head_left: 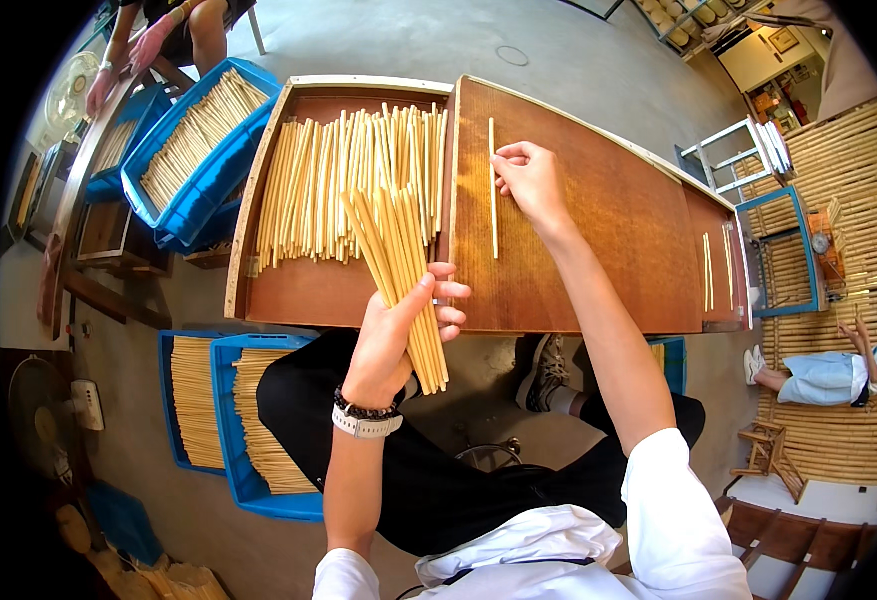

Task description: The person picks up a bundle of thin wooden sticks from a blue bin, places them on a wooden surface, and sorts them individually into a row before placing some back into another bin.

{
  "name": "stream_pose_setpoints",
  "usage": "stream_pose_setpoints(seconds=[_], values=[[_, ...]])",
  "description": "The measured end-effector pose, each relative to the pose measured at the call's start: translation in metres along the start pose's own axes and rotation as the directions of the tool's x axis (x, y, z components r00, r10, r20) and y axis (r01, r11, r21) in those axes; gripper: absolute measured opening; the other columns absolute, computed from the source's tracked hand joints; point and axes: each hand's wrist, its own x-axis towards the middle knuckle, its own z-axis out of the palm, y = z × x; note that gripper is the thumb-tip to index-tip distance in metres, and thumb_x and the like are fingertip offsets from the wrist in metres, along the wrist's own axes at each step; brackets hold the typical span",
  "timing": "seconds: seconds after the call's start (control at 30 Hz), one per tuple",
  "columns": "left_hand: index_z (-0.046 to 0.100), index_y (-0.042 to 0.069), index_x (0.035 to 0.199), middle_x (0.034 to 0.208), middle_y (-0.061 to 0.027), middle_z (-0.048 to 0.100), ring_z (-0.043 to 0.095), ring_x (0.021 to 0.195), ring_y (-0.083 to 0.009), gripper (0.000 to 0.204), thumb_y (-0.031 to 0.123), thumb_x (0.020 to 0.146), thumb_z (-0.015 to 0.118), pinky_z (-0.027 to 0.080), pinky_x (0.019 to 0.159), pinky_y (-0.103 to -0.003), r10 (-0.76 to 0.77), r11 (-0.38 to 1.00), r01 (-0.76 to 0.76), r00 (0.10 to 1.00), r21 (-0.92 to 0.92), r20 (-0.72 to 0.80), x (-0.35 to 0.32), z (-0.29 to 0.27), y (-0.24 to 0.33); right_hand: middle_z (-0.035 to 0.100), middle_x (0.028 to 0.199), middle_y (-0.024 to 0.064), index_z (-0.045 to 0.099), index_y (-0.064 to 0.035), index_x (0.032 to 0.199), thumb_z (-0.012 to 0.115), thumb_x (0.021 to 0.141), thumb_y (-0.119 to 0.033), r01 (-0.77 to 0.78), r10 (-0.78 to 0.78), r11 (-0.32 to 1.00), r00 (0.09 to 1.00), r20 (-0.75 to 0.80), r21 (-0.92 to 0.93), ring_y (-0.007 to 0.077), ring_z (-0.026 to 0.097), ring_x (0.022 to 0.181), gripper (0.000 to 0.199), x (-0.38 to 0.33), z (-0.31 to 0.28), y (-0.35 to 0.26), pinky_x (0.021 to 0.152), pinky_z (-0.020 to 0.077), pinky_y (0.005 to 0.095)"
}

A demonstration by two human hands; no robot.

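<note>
While the person sits at a low wooden table (599, 230), seen from above, the left hand (399, 330) grips a thick bundle of pale straws (399, 270), fingers wrapped closed around its lower half so the upper ends fan out over the table edge. Held this way, the bundle seems to stay within easy reach of the other hand. The right hand (529, 178) stretches forward onto the bare brown board, fingertips curled narrowly and touching the upper part of a single straw (494, 190) that lies straight and alone on the wood, apart from the rest, perhaps so it can be checked on its own. To the left of the board, a shallow wooden tray (259, 200) holds a loose heap of straws (349, 180) lying roughly parallel. Two more straws (709, 272) rest near the table's far right end. Blue crates (209, 170) of straws stand on the floor at the left, and another person's hand (144, 45) shows at the upper left.
</note>
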Motion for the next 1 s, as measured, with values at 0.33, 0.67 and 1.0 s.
stream_pose_setpoints(seconds=[0.33,0.67,1.0], values=[[0.051,-0.001,0.123,0.099,-0.0083,0.066,0.062,0.077,-0.0103,0.030,0.020,0.102,0.051,0.054,0.064,-0.025,-0.003,1.000,0.003,1.000,0.010,0.002,-0.001,0.001,-0.001,0.070,0.077,0.0078,0.067,0.0016,0.094,0.070,0.086,-0.014,-0.034,0.034,0.999,0.999,-0.005,-0.025,0.0121,0.065,0.061,0.018,-0.004,-0.007,0.000,0.056,0.0525,0.0275],[0.051,-0.001,0.124,0.103,-0.0108,0.068,0.065,0.074,-0.0116,0.030,0.020,0.102,0.051,0.055,0.064,-0.024,0.016,0.999,-0.016,1.000,0.052,-0.005,-0.005,0.006,0.001,0.068,0.076,0.0030,0.069,0.0012,0.090,0.066,0.091,-0.015,0.056,-0.057,0.998,0.947,0.317,0.010,0.0071,0.060,0.069,0.016,-0.072,-0.013,-0.054,0.061,0.0486,0.0253],[0.050,0.000,0.127,0.105,-0.0152,0.069,0.067,0.074,-0.0143,0.030,0.017,0.102,0.050,0.057,0.062,-0.025,0.014,0.995,-0.019,0.999,0.095,0.046,-0.005,0.022,-0.004,0.066,0.082,0.0022,0.066,0.0017,0.094,0.064,0.093,-0.015,-0.220,0.080,0.962,0.790,0.607,0.160,0.0043,0.055,0.067,0.017,-0.116,-0.022,-0.077,0.062,0.0459,0.0207]])
